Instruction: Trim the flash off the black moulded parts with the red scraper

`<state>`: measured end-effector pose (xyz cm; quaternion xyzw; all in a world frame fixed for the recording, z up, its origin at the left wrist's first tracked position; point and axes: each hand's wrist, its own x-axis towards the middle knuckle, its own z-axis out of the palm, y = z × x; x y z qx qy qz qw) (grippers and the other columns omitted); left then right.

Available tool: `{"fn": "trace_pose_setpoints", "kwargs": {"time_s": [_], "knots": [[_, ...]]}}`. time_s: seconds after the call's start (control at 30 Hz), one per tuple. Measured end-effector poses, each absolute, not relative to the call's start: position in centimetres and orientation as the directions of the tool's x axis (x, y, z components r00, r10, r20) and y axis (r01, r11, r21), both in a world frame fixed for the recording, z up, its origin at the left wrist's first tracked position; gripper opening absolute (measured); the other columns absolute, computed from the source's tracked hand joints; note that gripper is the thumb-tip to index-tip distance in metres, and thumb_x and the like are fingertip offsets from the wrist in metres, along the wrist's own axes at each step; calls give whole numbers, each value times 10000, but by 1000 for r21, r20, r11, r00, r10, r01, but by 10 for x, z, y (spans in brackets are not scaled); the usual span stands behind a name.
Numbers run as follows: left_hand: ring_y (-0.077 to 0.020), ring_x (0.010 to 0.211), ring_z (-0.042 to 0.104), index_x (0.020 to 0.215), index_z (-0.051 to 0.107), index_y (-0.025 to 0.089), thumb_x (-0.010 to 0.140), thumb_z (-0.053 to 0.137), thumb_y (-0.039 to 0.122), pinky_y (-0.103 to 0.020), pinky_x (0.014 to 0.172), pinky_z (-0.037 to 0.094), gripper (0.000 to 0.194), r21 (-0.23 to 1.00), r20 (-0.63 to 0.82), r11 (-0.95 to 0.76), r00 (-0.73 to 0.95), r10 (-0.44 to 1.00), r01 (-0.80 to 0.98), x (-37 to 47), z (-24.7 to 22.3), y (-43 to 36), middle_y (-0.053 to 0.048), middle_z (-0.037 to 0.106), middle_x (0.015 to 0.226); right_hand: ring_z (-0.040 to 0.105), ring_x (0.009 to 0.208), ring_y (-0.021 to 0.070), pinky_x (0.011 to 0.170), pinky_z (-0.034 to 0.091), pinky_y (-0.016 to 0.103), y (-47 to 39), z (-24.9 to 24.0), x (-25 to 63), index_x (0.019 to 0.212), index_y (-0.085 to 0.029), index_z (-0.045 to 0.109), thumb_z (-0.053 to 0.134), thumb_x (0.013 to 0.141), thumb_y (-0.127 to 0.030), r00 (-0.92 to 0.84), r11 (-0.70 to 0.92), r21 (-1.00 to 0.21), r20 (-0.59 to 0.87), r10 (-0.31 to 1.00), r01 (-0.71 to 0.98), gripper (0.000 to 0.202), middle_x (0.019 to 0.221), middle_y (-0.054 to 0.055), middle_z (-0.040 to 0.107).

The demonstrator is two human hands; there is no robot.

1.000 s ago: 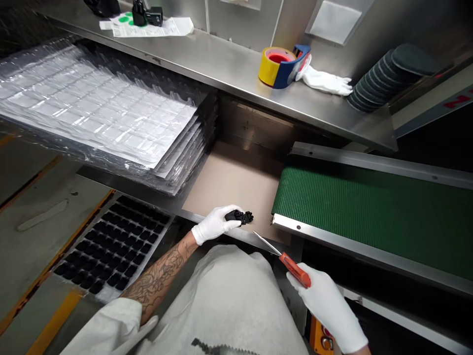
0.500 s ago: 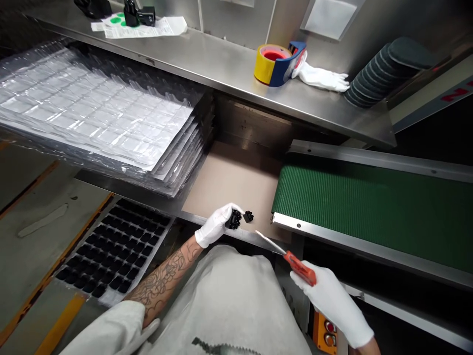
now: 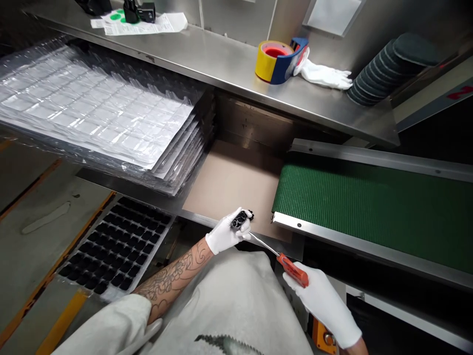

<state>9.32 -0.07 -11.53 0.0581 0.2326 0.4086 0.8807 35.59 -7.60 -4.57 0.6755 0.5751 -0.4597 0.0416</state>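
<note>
White cotton-like gloves cover both of the wearer's hands, seen from above at a metal workstation. The left hand (image 3: 222,235) pinches a small black part (image 3: 239,220) between thumb and curled fingers, over the near edge of a brown board (image 3: 236,182); its hollow-looking end is tilted up, perhaps to keep that face in sight. The right hand (image 3: 322,298) is wrapped round a red-handled tool (image 3: 293,270), lower and to the right, its thin metal shaft aimed at the left fingertips — a grip that seems meant for control of the tip. A green conveyor belt (image 3: 369,212) stands to the right of the board and stacked clear trays (image 3: 92,106) to its left, both apparently within easy reach. Below the stack, a tray filled with black pieces (image 3: 118,239) sits lower down, beyond the left forearm. Some details are lost: whether the tip touches the glove or the part cannot be told, a dark knobbly bit (image 3: 252,215) beyond the left fingers may be joined or separate, most right fingers are hidden, and an orange box (image 3: 323,336) is partly covered and cut off below.
</note>
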Motion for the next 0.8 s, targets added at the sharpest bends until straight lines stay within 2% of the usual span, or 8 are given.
{"fn": "trace_pose_setpoints", "kwargs": {"time_s": [0.1,0.17,0.33,0.47,0.57,0.63,0.73,0.8], "knots": [[-79,474,319,907,622,158,955,474,442,-235,545,372,325,237,-373,666,567,735,-707,92,-118,0,20,427,593,442,603,97,583,364,200,-76,-46,354,877,-187,653,475,878,-497,-40,-344,-432,-669,742,834,358,663,2,565],[-82,479,320,899,624,158,951,484,445,-232,544,374,323,235,-375,641,541,753,-730,90,-120,1,22,420,585,457,623,102,601,365,203,-77,-46,352,864,-192,642,469,884,-480,-79,-293,-449,-645,760,844,336,681,4,571],[-86,483,327,893,625,166,944,503,439,-225,546,373,304,315,-366,575,463,807,-755,85,-123,0,23,423,566,471,627,103,612,356,200,-78,-48,349,848,-211,626,457,897,-468,-92,-244,-447,-606,790,861,311,687,-7,582],[-86,484,341,882,623,167,929,536,413,-226,546,383,264,373,-371,575,451,812,-728,82,-125,-3,21,445,567,486,629,102,609,347,197,-77,-47,344,792,-203,609,469,901,-481,-168,-186,-465,-620,766,866,329,681,-8,588],[-90,493,392,897,621,176,900,578,442,-241,567,420,269,474,-409,542,372,833,-694,78,-126,-3,16,487,588,510,656,105,630,357,197,-77,-45,342,851,-212,625,461,911,-466,-139,-200,-466,-598,789,862,309,720,-8,612],[-101,533,464,891,621,172,866,625,454,-244,574,441,282,599,-425,478,251,870,-642,73,-124,-1,5,528,643,521,659,107,629,360,196,-78,-45,342,861,-209,631,461,913,-462,-146,-189,-479,-578,803,857,308,724,-2,620],[-114,605,537,839,604,154,830,675,438,-228,565,443,293,795,-380,370,81,922,-481,64,-118,4,-11,569,727,514,638,110,603,347,195,-80,-49,340,821,-201,614,463,907,-462,-130,-194,-469,-573,809,861,314,690,5,603],[-109,596,536,798,578,147,834,671,435,-221,551,427,305,860,-354,347,52,934,-373,59,-114,7,-13,580,719,498,628,108,592,334,194,-80,-53,337,804,-205,597,458,902,-462,-97,-211,-435,-585,805,875,308,677,0,587]]}}
